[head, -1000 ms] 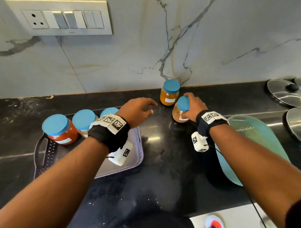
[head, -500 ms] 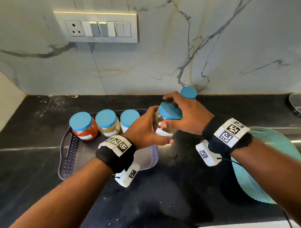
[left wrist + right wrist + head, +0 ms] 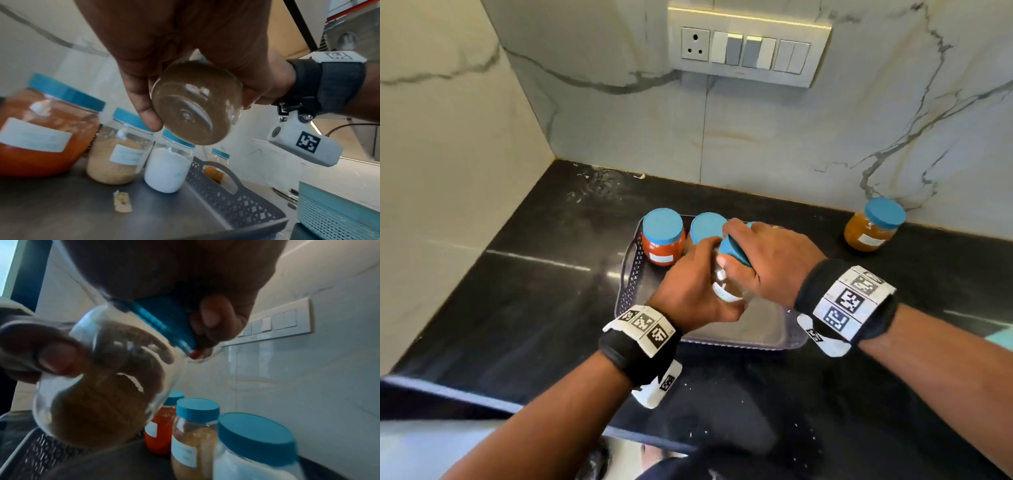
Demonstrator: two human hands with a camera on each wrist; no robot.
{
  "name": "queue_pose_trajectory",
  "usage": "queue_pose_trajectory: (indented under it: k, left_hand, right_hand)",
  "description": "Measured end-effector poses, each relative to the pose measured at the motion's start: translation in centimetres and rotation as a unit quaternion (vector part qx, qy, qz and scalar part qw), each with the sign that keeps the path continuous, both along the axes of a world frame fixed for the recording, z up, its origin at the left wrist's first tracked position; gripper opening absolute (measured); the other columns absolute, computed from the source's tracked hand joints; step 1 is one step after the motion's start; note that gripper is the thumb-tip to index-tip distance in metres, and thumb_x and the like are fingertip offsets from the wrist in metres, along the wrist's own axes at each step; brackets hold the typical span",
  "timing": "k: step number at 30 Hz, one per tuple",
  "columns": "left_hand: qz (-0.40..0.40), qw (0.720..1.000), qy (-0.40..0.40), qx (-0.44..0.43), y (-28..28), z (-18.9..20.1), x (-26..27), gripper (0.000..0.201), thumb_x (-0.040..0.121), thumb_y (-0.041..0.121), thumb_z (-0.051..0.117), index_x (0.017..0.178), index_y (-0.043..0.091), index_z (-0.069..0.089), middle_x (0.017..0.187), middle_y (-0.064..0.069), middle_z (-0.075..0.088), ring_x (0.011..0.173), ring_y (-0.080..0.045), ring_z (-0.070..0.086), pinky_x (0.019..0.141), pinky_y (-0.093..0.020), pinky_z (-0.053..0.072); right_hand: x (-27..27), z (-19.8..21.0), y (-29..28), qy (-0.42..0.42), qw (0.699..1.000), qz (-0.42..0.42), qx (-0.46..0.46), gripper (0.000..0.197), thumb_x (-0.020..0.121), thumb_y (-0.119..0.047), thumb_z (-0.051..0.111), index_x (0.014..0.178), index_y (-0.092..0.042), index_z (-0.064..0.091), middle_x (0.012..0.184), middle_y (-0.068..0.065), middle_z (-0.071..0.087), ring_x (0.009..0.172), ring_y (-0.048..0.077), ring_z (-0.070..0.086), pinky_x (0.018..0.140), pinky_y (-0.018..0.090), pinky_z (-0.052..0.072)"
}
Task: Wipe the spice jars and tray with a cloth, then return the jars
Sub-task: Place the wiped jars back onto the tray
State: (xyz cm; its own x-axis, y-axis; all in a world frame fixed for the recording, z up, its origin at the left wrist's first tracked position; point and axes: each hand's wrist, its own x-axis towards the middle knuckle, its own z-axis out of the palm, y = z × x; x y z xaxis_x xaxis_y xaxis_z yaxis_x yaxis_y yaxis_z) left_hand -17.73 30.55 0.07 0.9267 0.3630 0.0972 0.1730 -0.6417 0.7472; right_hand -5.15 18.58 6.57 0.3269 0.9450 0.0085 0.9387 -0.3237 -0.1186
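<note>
Jar of brown spice [image 3: 726, 284] hangs tilted over the tray [image 3: 631, 274], left hand [image 3: 695, 291] holding its body, right hand [image 3: 770, 263] curled round the lid, probably to set down next beside three jars.

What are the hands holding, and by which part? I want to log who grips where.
Both hold one brown-spice jar, tilted above the tray. The right hand grips its blue lid; the left hand holds the glass body.
</note>
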Motion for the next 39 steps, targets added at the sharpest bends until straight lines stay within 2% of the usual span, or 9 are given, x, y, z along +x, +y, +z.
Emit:
queue_pose_trajectory:
  k: [4, 7, 11, 19, 23, 28, 31, 35, 39]
  left_hand:
    - [0.004, 0.999, -0.024, -0.044, 3.0, -1.1, -1.2, 0.103, 0.057, 0.045, 0.09, 0.141, 0.015, 0.038, 0.127, 0.004, 0.06, 0.113, -0.012, 0.061, 0.094, -0.039, 0.053]
    - [-0.081, 0.994, 0.01, -0.067, 5.7, -0.9, -3.4, 0.114, 0.061, 0.04, 0.092, 0.153, 0.018, 0.028, 0.145, 0.001, 0.051, 0.132, -0.013, 0.051, 0.11, -0.036, 0.044]
    - [0.006, 0.999, 0.037, -0.03, 10.4, -1.1, -6.9, 0.063, 0.086, 0.028, 0.067, 0.147, 0.023, 0.049, 0.147, 0.0, 0.055, 0.134, -0.008, 0.05, 0.115, -0.036, 0.038]
    - [0.143, 0.988, -0.041, -0.043, 12.1, 0.5, -7.4, 0.038, 0.093, -0.011, 0.048, 0.113, 0.01, 0.073, 0.097, -0.003, 0.076, 0.085, -0.014, 0.072, 0.082, -0.033, 0.06]
    - [0.122, 0.987, -0.041, -0.094, 10.4, 1.8, -4.9, 0.021, 0.094, -0.005, 0.058, 0.101, 0.008, 0.073, 0.068, 0.005, 0.07, 0.049, -0.014, 0.064, 0.053, -0.034, 0.059]
    - [0.063, 0.994, -0.052, -0.072, 7.2, 4.2, 0.2, 0.003, 0.09, 0.016, 0.074, 0.092, 0.017, 0.073, 0.071, 0.002, 0.071, 0.042, -0.02, 0.062, 0.035, -0.031, 0.048]
    - [0.033, 0.997, -0.059, -0.046, 4.2, 5.5, 4.3, 0.014, 0.092, 0.032, 0.072, 0.086, 0.019, 0.072, 0.059, 0.002, 0.07, 0.045, -0.006, 0.059, 0.046, -0.019, 0.045]
    - [-0.02, 0.999, -0.046, -0.003, -0.9, 6.3, 10.3, 0.03, 0.095, 0.043, 0.064, 0.077, 0.02, 0.07, 0.058, 0.005, 0.065, 0.054, -0.009, 0.064, 0.064, -0.031, 0.051]
    - [-0.072, 0.996, -0.04, 0.038, -5.5, 6.3, 14.9, 0.02, 0.095, 0.04, 0.063, 0.077, 0.03, 0.065, 0.059, 0.013, 0.061, 0.062, -0.007, 0.061, 0.069, -0.032, 0.052]
  right_hand:
    - [-0.4, -1.2, 3.6, 0.115, 0.993, -0.022, 0.005, 0.05, 0.089, -0.067, 0.038, 0.126, -0.033, 0.04, 0.104, 0.0, 0.06, 0.083, 0.018, 0.058, 0.075, 0.036, 0.052]
    - [-0.4, -2.9, 5.6, 0.176, 0.983, -0.029, -0.038, 0.054, 0.08, -0.072, 0.047, 0.124, -0.04, 0.039, 0.111, 0.001, 0.06, 0.094, 0.021, 0.061, 0.086, 0.044, 0.054]
    - [-2.2, -4.2, 7.2, 0.099, 0.992, -0.002, -0.082, 0.068, 0.078, -0.067, 0.063, 0.132, -0.034, 0.037, 0.113, 0.004, 0.056, 0.097, 0.027, 0.06, 0.082, 0.038, 0.051]
    - [-5.5, -6.7, 9.5, 0.045, 0.994, 0.036, -0.096, 0.095, 0.073, -0.073, 0.066, 0.145, -0.024, 0.029, 0.134, 0.013, 0.049, 0.111, 0.035, 0.059, 0.092, 0.045, 0.053]
    - [-5.8, -6.7, 8.9, 0.052, 0.993, 0.023, -0.101, 0.099, 0.075, -0.08, 0.055, 0.15, -0.028, 0.017, 0.141, 0.011, 0.042, 0.113, 0.036, 0.06, 0.089, 0.048, 0.054]
    - [-3.6, -3.4, 5.3, 0.078, 0.994, -0.026, -0.079, 0.057, 0.092, -0.062, 0.051, 0.136, -0.026, 0.049, 0.13, 0.004, 0.052, 0.107, 0.029, 0.061, 0.077, 0.035, 0.048]
    - [-0.8, -1.3, 1.4, 0.092, 0.991, -0.095, -0.013, 0.036, 0.094, -0.053, 0.051, 0.111, -0.024, 0.066, 0.107, 0.0, 0.065, 0.098, 0.024, 0.064, 0.082, 0.041, 0.055]
    - [5.1, 0.4, -4.8, 0.078, 0.971, -0.223, 0.028, 0.028, 0.094, -0.048, 0.053, 0.096, -0.024, 0.066, 0.093, -0.002, 0.068, 0.088, 0.021, 0.063, 0.074, 0.037, 0.053]
    - [12.6, -0.5, -9.9, 0.036, 0.937, -0.343, 0.061, 0.033, 0.091, -0.045, 0.059, 0.114, -0.023, 0.064, 0.115, 0.004, 0.063, 0.105, 0.027, 0.061, 0.085, 0.039, 0.053]
